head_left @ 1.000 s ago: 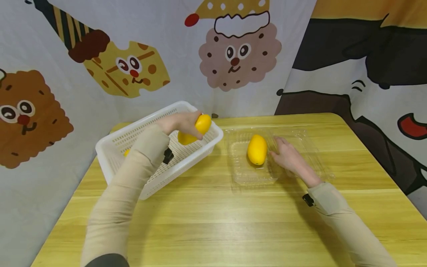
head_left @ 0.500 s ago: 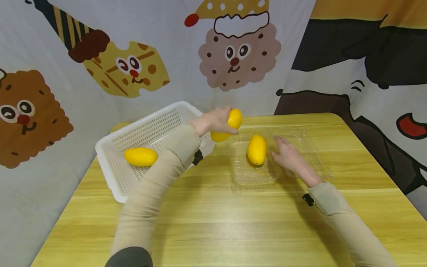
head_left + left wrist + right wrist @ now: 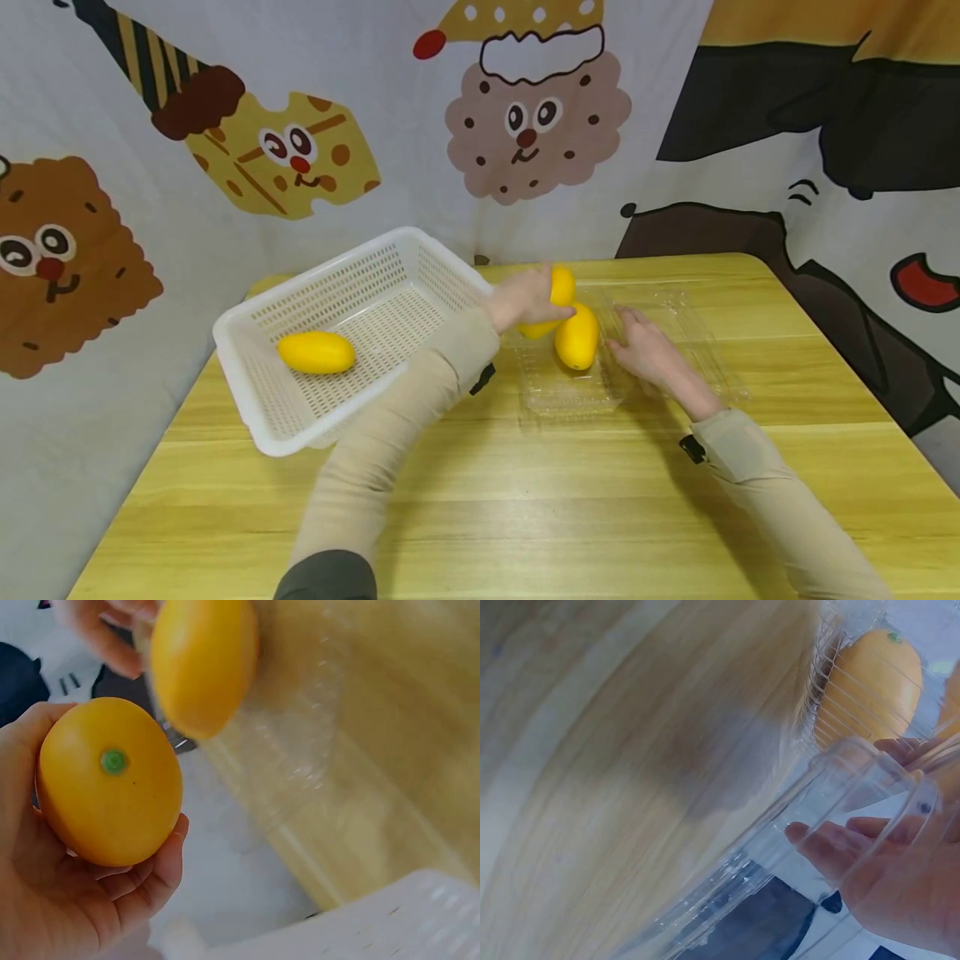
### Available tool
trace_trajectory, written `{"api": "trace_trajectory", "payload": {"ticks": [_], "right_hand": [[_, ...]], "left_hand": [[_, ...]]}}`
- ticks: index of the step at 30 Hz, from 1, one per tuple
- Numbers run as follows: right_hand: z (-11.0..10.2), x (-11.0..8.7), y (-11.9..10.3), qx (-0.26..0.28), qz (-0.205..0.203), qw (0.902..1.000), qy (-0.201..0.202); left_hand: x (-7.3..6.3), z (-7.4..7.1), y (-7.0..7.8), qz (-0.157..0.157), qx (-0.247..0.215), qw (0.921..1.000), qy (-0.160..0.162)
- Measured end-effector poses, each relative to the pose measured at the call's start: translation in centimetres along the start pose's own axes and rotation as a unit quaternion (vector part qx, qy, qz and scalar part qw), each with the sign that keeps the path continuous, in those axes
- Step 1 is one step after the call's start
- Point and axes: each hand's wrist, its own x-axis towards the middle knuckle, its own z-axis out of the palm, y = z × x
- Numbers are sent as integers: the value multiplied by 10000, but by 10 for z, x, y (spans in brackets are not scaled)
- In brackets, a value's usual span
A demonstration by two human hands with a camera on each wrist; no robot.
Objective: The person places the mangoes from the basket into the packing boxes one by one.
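My left hand (image 3: 528,297) grips a yellow mango (image 3: 562,286) above the left part of a clear plastic clamshell container (image 3: 570,405). In the left wrist view, thumb and fingers curl round this mango (image 3: 112,787), its green stem spot showing. A second mango (image 3: 577,340) lies inside the container, close beside the held one. My right hand (image 3: 651,354) holds the container where its tray meets the opened lid (image 3: 701,350). Through the plastic in the right wrist view, the fingers (image 3: 825,851) appear at its rim. A third mango (image 3: 317,352) lies in the white basket (image 3: 266,442).
The slotted plastic basket stands at the left, partly behind my left sleeve (image 3: 420,417). Beneath everything is a wooden table (image 3: 525,517), its front part bare wood. A cartoon-printed cloth (image 3: 375,50) hangs behind the back edge.
My left hand has carried its mango out of the basket, rightward over the container. The mango left in the basket has come into full view. My right hand and the container have stayed in place.
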Motion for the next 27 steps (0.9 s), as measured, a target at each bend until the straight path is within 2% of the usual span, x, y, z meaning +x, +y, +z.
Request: {"api": "trace_trajectory", "payload": {"ticks": [6, 14, 20, 27], "right_hand": [[0, -1, 0, 8, 39, 10000, -67], [1, 0, 2, -22, -47, 10000, 34], [2, -2, 0, 58, -11, 10000, -32], [3, -1, 0, 70, -22, 10000, -35]], "left_hand": [[7, 19, 1, -130, 84, 9998, -145], [14, 36, -4, -205, 217, 9995, 88], [18, 42, -6, -368, 348, 9987, 115], [16, 43, -7, -335, 139, 9992, 139]]}}
